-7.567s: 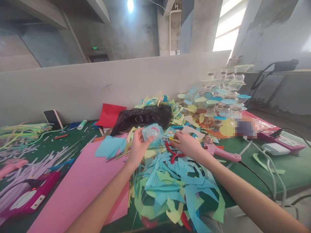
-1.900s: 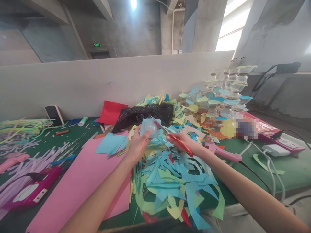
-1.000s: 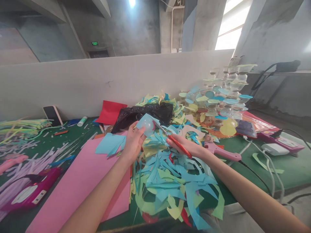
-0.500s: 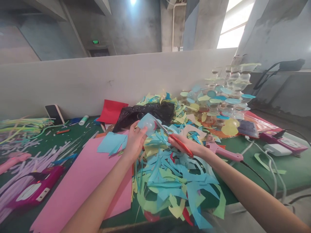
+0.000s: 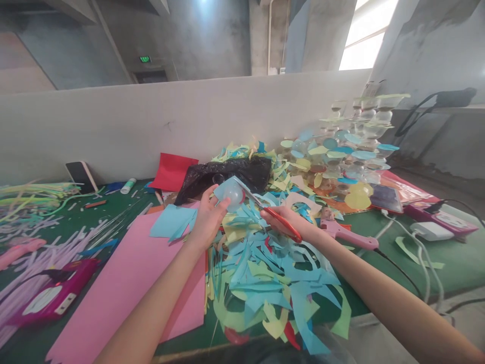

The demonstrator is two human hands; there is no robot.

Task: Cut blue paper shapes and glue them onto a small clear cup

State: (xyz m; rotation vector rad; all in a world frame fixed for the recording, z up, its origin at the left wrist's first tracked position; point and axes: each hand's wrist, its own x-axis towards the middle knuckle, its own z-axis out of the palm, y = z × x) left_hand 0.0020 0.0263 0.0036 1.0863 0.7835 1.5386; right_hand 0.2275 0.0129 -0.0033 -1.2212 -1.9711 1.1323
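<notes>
My left hand (image 5: 209, 218) grips a small clear rounded plastic piece (image 5: 234, 196) with light-blue paper (image 5: 227, 186) against it. My right hand (image 5: 288, 221) is closed around the red handles of a pair of scissors (image 5: 281, 221). The scissor blades point up and left and meet the edge of the blue paper. Whether the blades are fully closed is hard to make out. Below both hands lies a heap of blue, green and yellow paper scraps (image 5: 265, 283). Beside my left wrist, blue paper squares (image 5: 170, 222) rest on a large pink sheet (image 5: 129, 273).
A black plastic bag (image 5: 242, 174) and a red sheet (image 5: 173, 172) lie behind my hands. Stacked clear cups with paper discs (image 5: 356, 146) stand at the back right. A pink glue gun (image 5: 348, 235) with a cord sits right of the scraps; a magenta power strip (image 5: 56, 293) is at left.
The view has shifted very slightly. Both hands keep nearly the same position, with the scissors still at the blue paper's edge.
</notes>
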